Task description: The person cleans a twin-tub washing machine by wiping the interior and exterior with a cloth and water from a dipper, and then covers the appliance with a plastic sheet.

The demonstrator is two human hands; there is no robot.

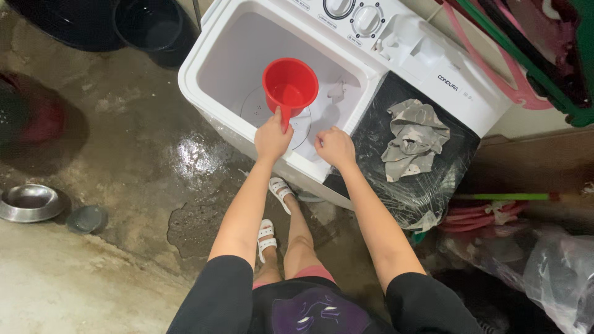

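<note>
My left hand (272,137) grips the handle of a red plastic dipper (290,85), held upright over the open wash tub (216,62) of a white twin-tub washing machine. A little water shows in the dipper's bottom. My right hand (335,147) rests closed on the tub's near rim, holding nothing that I can see. A crumpled grey cloth (413,138) lies on the dark, plastic-covered lid of the spin side (445,173), to the right of my right hand. The tub's white floor with its round agitator plate (253,108) is visible below the dipper.
The concrete floor (154,154) is wet. A steel bowl (28,202) and a small round lid (86,218) lie at left. Dark buckets (148,25) stand behind the machine. A green-handled broom (501,196), pink hose (482,216) and plastic bags (557,266) crowd the right.
</note>
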